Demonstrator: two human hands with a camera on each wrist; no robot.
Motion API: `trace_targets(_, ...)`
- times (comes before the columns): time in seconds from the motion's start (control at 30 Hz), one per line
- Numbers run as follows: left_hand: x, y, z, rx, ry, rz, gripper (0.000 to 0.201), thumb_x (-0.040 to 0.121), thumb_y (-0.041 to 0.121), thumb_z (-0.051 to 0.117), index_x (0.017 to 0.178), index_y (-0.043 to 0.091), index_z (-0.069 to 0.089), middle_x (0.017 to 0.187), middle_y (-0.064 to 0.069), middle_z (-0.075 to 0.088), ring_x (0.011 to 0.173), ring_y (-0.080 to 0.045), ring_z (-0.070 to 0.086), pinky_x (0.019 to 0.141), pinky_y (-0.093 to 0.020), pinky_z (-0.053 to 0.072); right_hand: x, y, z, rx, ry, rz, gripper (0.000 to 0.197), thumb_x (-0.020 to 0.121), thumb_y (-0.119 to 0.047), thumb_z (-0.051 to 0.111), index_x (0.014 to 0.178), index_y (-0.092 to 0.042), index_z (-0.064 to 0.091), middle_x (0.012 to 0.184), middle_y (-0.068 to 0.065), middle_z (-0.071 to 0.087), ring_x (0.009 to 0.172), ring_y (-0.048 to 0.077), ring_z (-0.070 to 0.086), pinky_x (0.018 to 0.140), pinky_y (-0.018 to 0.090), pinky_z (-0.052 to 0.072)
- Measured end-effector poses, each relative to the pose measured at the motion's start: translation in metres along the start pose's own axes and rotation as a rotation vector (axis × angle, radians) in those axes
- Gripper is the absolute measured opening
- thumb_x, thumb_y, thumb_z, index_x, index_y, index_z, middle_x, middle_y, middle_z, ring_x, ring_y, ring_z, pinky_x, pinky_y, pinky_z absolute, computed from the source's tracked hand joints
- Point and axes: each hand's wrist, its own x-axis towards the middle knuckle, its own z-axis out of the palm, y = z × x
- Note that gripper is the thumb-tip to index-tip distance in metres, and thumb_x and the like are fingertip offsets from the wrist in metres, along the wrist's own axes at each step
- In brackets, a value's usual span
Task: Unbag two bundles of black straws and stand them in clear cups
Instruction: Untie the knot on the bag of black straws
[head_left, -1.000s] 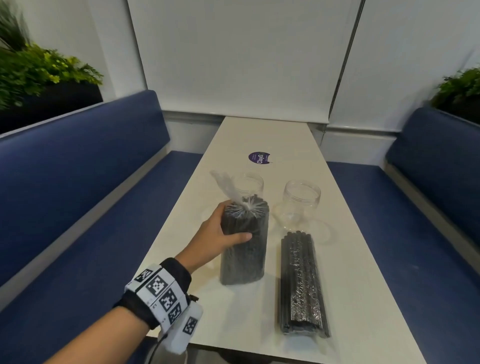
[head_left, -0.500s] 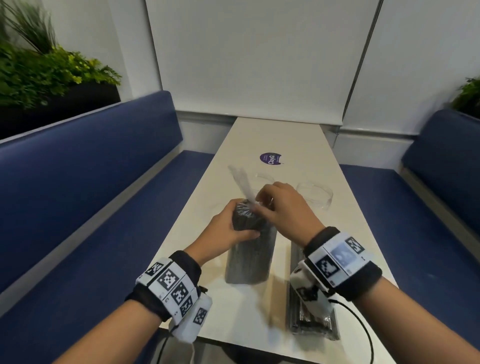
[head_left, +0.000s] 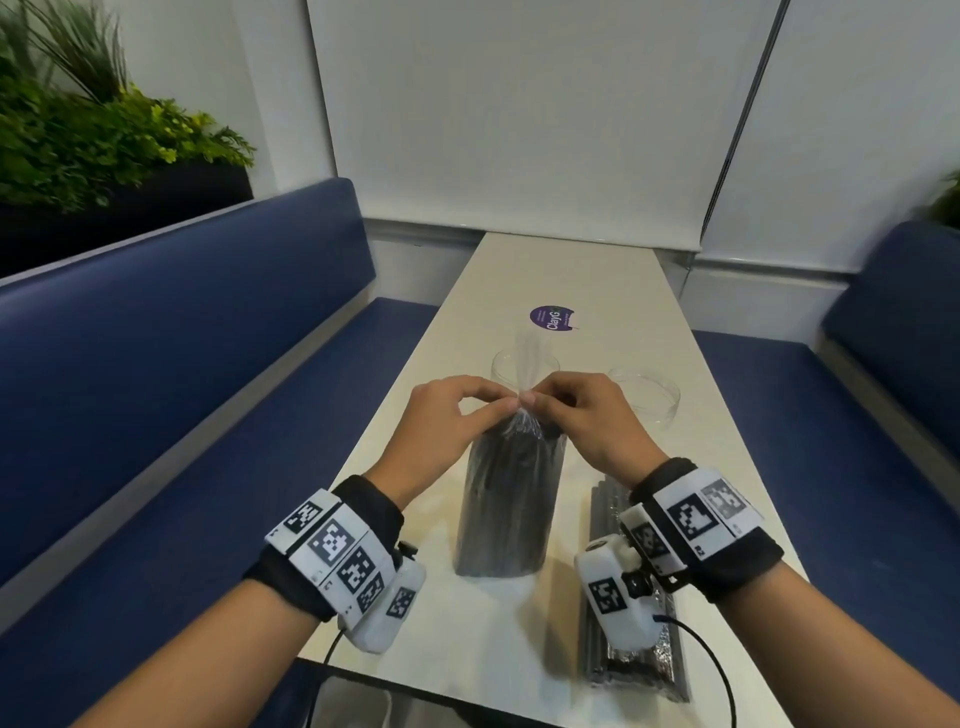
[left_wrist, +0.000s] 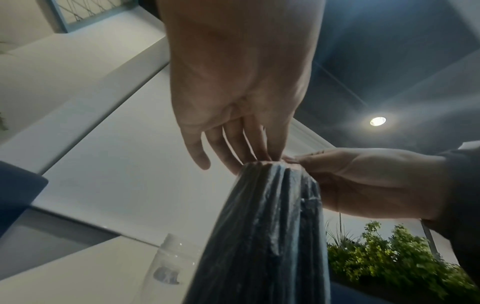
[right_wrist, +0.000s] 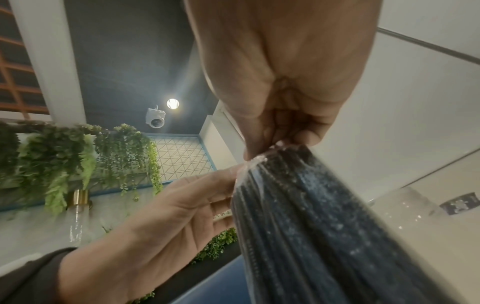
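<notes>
- Nearest me, along the table's (head_left: 519, 654) near right corner, the second bagged bundle (head_left: 631, 670) lies flat under my right wrist; its film glints, so I judge it slick and would take it round the middle with a whole hand, not by the ends.
- Just left of it, near the table's near edge, the first bagged bundle (head_left: 506, 509) stands upright on its base. It looks light but top-heavy: loose thin straws in soft film, firm along their length, likely to fan or tip once the wrap loosens.
- At its top, my left hand (head_left: 441, 431) pinches the gathered neck of the bag (head_left: 524, 415) between thumb and fingertips, the other fingers spread loose.
- My right hand (head_left: 592, 426) pinches the same neck from the other side, fingers curled; the fingertips of both hands touch there.
- I judge the neck the right place for opening, since the film is thin and crinkly and gives purchase only where bunched. The bag's loose tail sticks up above my fingers.
- Beyond my hands, toward the table's middle, two clear cups stand: the left cup (head_left: 501, 364) behind the tail, the right cup (head_left: 649, 395) apart to its right. They look thin-walled and easily toppled.
</notes>
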Motion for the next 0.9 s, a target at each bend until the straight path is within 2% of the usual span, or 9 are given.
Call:
trace_targets(0.17, 0.001, -0.003, 0.002, 0.009, 0.035, 0.026, 0.021, 0.082, 0.030, 0.067, 0.099, 0.019, 0.072, 0.098, 0.003, 0.072, 0.097, -0.009, 0.064, 0.094, -0.036, 0.050, 0.001, 0.001, -0.001, -0.016, -0.005, -0.015, 0.015, 0.086, -0.023, 0.059, 0.073, -0.016, 0.062, 0.057, -0.007, 0.055, 0.050, 0.002, 0.051, 0.053, 0.013, 0.041)
trace_targets(0.3, 0.005, 0.001, 0.001, 0.036, 0.023, 0.035, 0.022, 0.081, 0.031, 0.068, 0.098, 0.019, 0.073, 0.098, 0.002, 0.073, 0.097, -0.011, 0.064, 0.094, -0.036, 0.050, 0.005, 0.001, -0.001, -0.028, -0.006, -0.017, 0.016, 0.087, -0.021, 0.059, 0.072, -0.014, 0.062, 0.057, -0.005, 0.055, 0.053, 0.009, 0.052, 0.056, 0.021, 0.043)
trace_targets(0.53, 0.012, 0.002, -0.004, 0.134, -0.020, 0.064, 0.021, 0.084, 0.030, 0.064, 0.099, 0.018, 0.072, 0.099, 0.001, 0.073, 0.095, -0.012, 0.064, 0.093, -0.033, 0.051, 0.006, 0.006, 0.001, -0.041, 0.036, -0.025, 0.018, 0.087, -0.022, 0.059, 0.085, -0.007, 0.069, 0.063, -0.011, 0.057, 0.061, 0.004, 0.052, 0.061, 0.020, 0.041)
trace_targets(0.67, 0.011, 0.004, -0.002, 0.152, -0.020, 0.074, 0.022, 0.082, 0.030, 0.067, 0.099, 0.017, 0.072, 0.100, 0.000, 0.072, 0.095, -0.013, 0.064, 0.092, -0.031, 0.051, 0.006, 0.005, 0.002, -0.053, 0.045, -0.033, 0.021, 0.087, -0.022, 0.058, 0.082, -0.005, 0.069, 0.059, -0.009, 0.055, 0.057, 0.007, 0.051, 0.059, 0.022, 0.039)
trace_targets(0.8, 0.013, 0.004, -0.001, 0.167, -0.011, 0.084, 0.019, 0.083, 0.030, 0.066, 0.096, 0.017, 0.071, 0.095, 0.000, 0.072, 0.090, -0.014, 0.065, 0.088, -0.033, 0.054, 0.006, 0.004, 0.003, -0.063, 0.059, -0.036, 0.021, 0.088, -0.022, 0.057, 0.083, -0.005, 0.068, 0.063, -0.004, 0.057, 0.061, 0.009, 0.052, 0.065, 0.030, 0.044)
trace_targets(0.83, 0.013, 0.004, -0.001, 0.169, -0.005, 0.087, 0.018, 0.083, 0.031, 0.066, 0.094, 0.018, 0.071, 0.093, 0.000, 0.072, 0.089, -0.013, 0.065, 0.087, -0.033, 0.054, 0.005, 0.004, 0.004, -0.055, 0.076, -0.050, 0.018, 0.087, -0.022, 0.058, 0.086, -0.007, 0.068, 0.067, -0.006, 0.057, 0.063, 0.007, 0.053, 0.066, 0.026, 0.045)
trace_targets(0.9, 0.015, 0.003, -0.002, 0.171, 0.001, 0.070, 0.018, 0.083, 0.032, 0.065, 0.094, 0.018, 0.070, 0.092, 0.000, 0.071, 0.089, -0.014, 0.065, 0.086, -0.032, 0.054, -0.001, 0.004, 0.005, -0.039, 0.121, -0.110, 0.013, 0.083, -0.021, 0.063, 0.092, -0.012, 0.065, 0.076, -0.010, 0.057, 0.069, 0.001, 0.054, 0.067, 0.012, 0.043)
